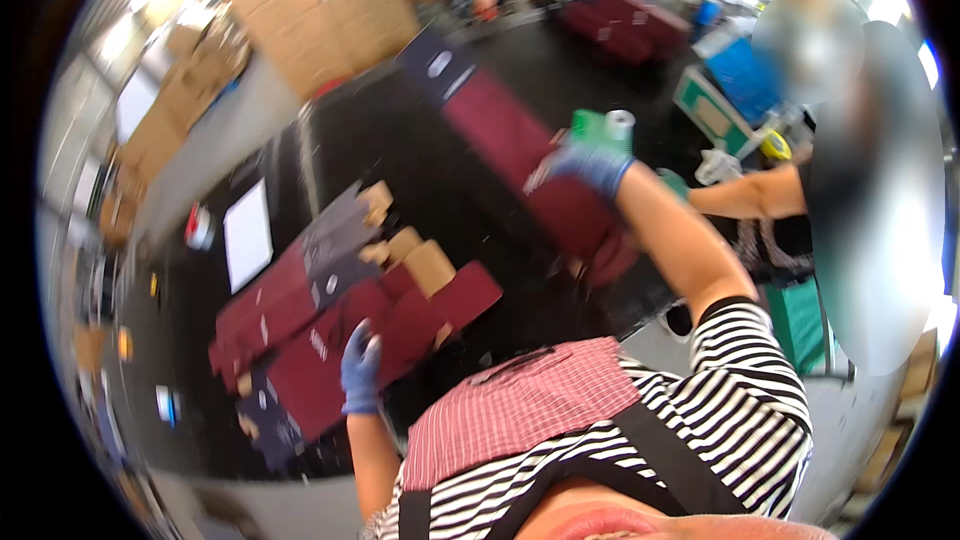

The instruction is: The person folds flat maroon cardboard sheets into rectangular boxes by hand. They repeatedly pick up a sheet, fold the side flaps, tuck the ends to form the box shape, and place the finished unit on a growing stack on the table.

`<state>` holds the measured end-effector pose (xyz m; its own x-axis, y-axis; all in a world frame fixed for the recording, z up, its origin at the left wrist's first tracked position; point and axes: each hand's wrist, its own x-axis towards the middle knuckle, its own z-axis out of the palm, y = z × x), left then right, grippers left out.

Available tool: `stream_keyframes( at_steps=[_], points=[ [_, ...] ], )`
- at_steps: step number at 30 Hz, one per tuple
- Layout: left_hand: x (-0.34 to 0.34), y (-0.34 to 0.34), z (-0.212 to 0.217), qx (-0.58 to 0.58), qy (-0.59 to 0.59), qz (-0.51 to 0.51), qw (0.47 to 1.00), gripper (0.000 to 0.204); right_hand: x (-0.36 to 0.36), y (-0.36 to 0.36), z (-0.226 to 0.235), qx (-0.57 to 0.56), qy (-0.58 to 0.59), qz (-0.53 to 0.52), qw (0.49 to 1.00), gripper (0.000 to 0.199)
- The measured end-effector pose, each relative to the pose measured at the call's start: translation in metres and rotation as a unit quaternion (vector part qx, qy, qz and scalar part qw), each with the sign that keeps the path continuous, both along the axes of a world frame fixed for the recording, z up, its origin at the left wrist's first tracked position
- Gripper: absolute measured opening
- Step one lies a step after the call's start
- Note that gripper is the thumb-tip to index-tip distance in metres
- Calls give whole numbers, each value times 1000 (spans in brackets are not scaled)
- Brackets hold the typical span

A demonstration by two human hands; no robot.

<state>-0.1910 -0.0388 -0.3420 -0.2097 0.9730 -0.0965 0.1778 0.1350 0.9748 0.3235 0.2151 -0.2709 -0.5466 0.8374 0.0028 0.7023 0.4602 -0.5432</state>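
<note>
My right hand [592, 166], in a blue glove, reaches across a long maroon carton [505, 130] with a dark end panel. Its fingers stretch to the left over the carton, slightly blurred. Just beyond that hand are a bright green object [588, 126] and a white roll [620, 122]. My left hand [360, 365], also in a blue glove with bare fingertips, is at the near side of a pile of flat maroon carton blanks [340, 345]. Its fingers point away from me, and nothing shows in them. Brown inner flaps [428, 265] stick out of the pile.
A black worktable [400, 155] carries a white sheet [247, 235] and a tape roll [199, 227] at left. On the right, a co-worker's gloved hand [675, 183] is near a green-edged box [712, 110]. Brown cardboard boxes [325, 20] and more maroon cartons [625, 22] stand farther back.
</note>
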Motion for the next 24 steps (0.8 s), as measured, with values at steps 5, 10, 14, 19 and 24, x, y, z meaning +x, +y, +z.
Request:
stream_keyframes(
  at_steps=[5, 10, 14, 19, 24],
  points=[
    [18, -24, -44, -30, 109, -26, 993, 50, 30, 113, 60, 51, 338, -396, 852, 44],
    [-7, -59, -56, -53, 189, 34, 980, 51, -11, 87, -8, -74, 315, -232, 917, 44],
    [-54, -35, -24, -30, 407, 20, 913, 63, -57, -2, -58, -265, 295, -244, 885, 49],
    [-91, 19, 11, -225, 555, -79, 797, 112, -79, -114, -113, -377, 321, -277, 823, 42],
    [-98, 34, 18, -227, 560, -133, 786, 122, -82, -203, -131, -428, 294, -315, 795, 38]
  ],
)
